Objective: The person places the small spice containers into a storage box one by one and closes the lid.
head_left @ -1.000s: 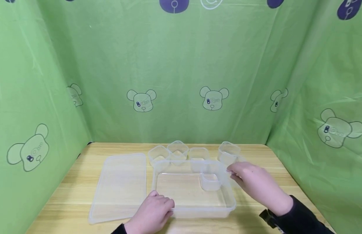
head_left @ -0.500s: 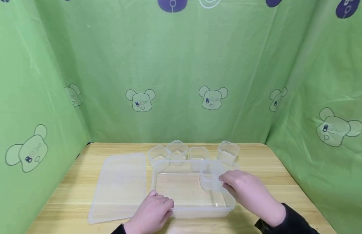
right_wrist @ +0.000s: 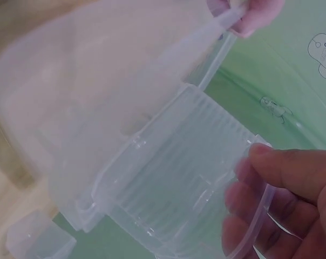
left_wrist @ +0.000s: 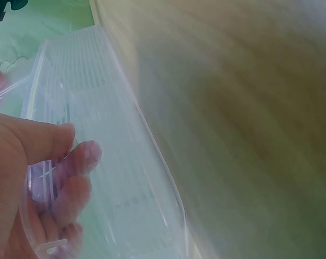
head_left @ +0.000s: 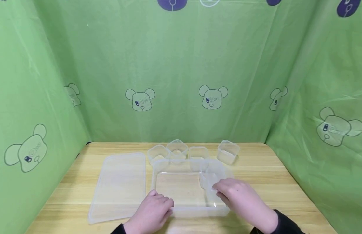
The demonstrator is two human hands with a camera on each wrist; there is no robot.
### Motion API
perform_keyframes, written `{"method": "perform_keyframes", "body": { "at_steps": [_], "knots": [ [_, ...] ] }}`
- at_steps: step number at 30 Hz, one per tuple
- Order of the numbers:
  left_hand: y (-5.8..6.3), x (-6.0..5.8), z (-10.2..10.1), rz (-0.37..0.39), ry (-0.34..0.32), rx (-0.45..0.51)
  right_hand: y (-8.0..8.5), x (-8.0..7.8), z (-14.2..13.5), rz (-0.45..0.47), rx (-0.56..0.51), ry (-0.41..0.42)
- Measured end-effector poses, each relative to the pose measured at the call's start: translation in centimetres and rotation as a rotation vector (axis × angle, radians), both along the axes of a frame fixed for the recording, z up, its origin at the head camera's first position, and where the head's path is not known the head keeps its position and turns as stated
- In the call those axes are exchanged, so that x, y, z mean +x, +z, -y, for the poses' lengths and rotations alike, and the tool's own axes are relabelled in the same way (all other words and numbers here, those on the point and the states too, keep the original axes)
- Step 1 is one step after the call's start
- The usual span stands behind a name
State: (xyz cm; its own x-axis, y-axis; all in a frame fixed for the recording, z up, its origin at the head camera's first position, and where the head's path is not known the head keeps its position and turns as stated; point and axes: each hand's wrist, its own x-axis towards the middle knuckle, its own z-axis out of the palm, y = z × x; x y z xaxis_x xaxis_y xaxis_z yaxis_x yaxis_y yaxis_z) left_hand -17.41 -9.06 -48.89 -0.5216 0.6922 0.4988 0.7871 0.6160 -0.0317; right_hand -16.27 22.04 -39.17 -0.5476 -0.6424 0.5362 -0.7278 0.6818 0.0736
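Note:
A large clear plastic box stands on the table, with one small clear container inside its back right part. My left hand grips the box's front rim near the left corner; the left wrist view shows thumb outside and fingers behind the clear wall. With my right hand I pinch the rim of another small clear container, thumb on one side and fingers seen through the plastic. That container overlaps the right end of the box in the head view, partly hidden behind my hand.
Behind the box stand several small containers, among them a middle one and one apart at the right. A flat translucent lid lies on the wooden table left of the box. Green printed cloth encloses the sides and back.
My right hand has brought its small container leftward and toward me, from beside the back right corner to over the box's right end. My left hand keeps its grip on the rim.

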Motion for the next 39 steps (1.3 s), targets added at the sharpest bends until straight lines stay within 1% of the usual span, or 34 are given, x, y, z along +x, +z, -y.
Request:
{"method": "perform_keyframes", "body": {
  "at_steps": [7, 14, 24, 27, 36, 39],
  "knots": [
    [0.0, 0.0, 0.0, -0.007, -0.001, 0.007, -1.1, 0.0, 0.1, 0.016, 0.0, -0.004],
    [-0.1, 0.0, 0.0, -0.007, 0.0, 0.006, -1.9, 0.1, 0.2, 0.083, 0.002, -0.013],
    [-0.1, -0.1, 0.0, -0.012, 0.005, 0.004, -2.9, 0.0, 0.4, 0.169, 0.022, -0.051],
    [-0.1, -0.1, 0.0, -0.012, 0.007, 0.0, -3.1, 0.0, 0.3, 0.176, 0.023, -0.052],
    [-0.3, -0.1, -0.1, -0.025, 0.01, 0.0, -3.6, 0.0, 0.2, 0.143, 0.027, -0.031],
    [-0.2, -0.1, -0.1, -0.023, 0.012, -0.006, -3.8, 0.1, 0.3, 0.15, 0.039, -0.029]
  ]
}}
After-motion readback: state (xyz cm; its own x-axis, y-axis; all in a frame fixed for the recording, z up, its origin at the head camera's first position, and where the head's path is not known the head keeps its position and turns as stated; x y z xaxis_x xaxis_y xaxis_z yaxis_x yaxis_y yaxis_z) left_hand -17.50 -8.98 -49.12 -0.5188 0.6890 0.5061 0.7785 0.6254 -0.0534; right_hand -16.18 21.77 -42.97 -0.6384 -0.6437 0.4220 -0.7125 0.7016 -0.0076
